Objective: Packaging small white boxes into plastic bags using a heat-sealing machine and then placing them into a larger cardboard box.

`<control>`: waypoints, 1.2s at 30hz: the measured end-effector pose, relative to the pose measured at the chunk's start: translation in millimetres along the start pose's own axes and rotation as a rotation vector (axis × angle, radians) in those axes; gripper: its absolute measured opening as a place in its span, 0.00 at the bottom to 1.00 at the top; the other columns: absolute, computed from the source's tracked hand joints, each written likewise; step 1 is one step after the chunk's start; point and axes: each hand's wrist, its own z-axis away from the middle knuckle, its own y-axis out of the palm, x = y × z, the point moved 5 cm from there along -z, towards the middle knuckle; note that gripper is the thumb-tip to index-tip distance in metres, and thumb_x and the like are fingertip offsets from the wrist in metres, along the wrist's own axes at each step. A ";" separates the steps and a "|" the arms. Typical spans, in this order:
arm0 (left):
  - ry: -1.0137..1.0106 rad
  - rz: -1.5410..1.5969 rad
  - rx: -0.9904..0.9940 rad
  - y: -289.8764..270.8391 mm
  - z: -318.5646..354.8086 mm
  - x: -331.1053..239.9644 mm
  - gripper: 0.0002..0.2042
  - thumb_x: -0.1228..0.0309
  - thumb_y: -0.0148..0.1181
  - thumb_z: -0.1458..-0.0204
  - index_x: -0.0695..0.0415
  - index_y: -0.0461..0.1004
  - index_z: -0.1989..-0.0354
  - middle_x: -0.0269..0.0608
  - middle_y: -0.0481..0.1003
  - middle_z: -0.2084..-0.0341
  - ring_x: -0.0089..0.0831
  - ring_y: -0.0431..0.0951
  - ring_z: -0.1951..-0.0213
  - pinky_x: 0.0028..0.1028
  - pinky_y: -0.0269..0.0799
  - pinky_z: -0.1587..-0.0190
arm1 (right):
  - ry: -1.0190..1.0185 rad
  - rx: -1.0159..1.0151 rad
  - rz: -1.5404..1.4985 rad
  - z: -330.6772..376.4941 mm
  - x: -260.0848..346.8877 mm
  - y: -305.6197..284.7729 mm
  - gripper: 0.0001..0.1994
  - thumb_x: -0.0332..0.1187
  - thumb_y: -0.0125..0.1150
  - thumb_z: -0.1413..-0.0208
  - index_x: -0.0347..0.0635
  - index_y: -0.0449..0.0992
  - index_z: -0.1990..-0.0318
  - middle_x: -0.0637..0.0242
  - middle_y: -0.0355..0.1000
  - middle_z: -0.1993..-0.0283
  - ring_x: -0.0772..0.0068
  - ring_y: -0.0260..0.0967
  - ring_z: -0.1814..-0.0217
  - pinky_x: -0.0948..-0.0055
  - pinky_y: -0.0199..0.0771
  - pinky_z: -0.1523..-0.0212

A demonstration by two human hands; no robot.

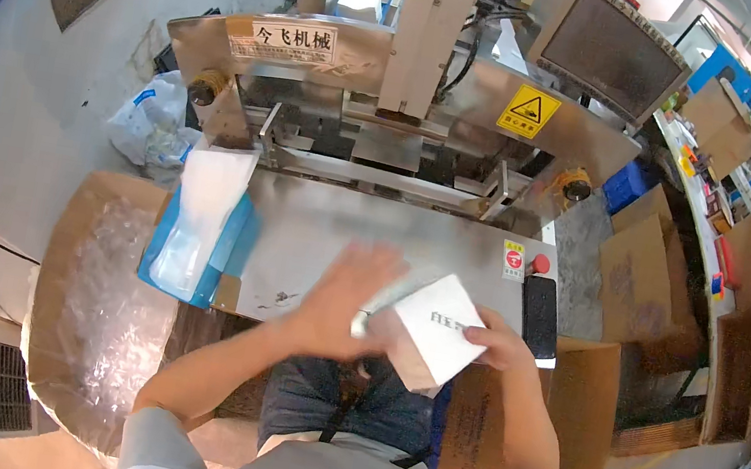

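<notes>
A white box (440,323) with dark printing on one face is tilted in front of me, above my lap. My right hand (499,341) grips its right edge, thumb on the printed face. Close to the box's left side is my left hand (347,297), blurred by motion, its fingers stretched out and apparently holding nothing. A pale flap or edge shows between that hand and the box; I cannot make it out clearly. Behind both hands lies the metal worktop (319,215) of a machine.
A blue carton (233,245) holding white sheets or bags stands on the worktop's left. At its right are a black phone (538,317) and a red button (540,263). Clear plastic fills a big carton (55,280) on the left. The machine's crossbar (306,155) runs behind the worktop.
</notes>
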 end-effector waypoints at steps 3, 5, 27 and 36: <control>-0.422 -0.113 0.020 15.9 -26.0 99.0 0.35 0.42 0.59 0.46 0.57 0.73 0.38 0.64 0.63 0.34 0.64 0.55 0.30 0.58 0.43 0.28 | -0.204 -0.269 0.066 39.3 5.0 -11.0 0.42 0.32 0.73 0.56 0.27 0.60 0.32 0.55 0.73 0.40 0.63 0.73 0.40 0.65 0.72 0.38; -0.597 -0.317 0.165 17.0 -56.5 143.6 0.33 0.38 0.54 0.44 0.54 0.77 0.42 0.65 0.65 0.36 0.65 0.56 0.31 0.57 0.48 0.29 | -0.283 -0.453 0.122 74.9 -6.1 -40.3 0.43 0.32 0.74 0.58 0.27 0.61 0.33 0.56 0.73 0.40 0.64 0.73 0.40 0.66 0.71 0.38; -0.083 -0.423 0.354 128.0 -37.4 36.3 0.27 0.61 0.56 0.35 0.71 0.67 0.36 0.62 0.63 0.33 0.56 0.65 0.34 0.44 0.57 0.31 | 0.293 -1.358 1.004 407.8 -237.2 -215.8 0.39 0.35 0.77 0.65 0.39 0.68 0.40 0.43 0.75 0.48 0.41 0.73 0.44 0.51 0.74 0.44; -0.072 -0.467 0.301 176.7 -31.6 -6.1 0.28 0.63 0.51 0.35 0.72 0.60 0.33 0.63 0.58 0.31 0.59 0.58 0.30 0.46 0.52 0.29 | 0.671 -1.069 0.780 389.0 -388.7 -321.4 0.46 0.45 0.81 0.67 0.39 0.69 0.35 0.51 0.77 0.46 0.51 0.75 0.43 0.58 0.75 0.44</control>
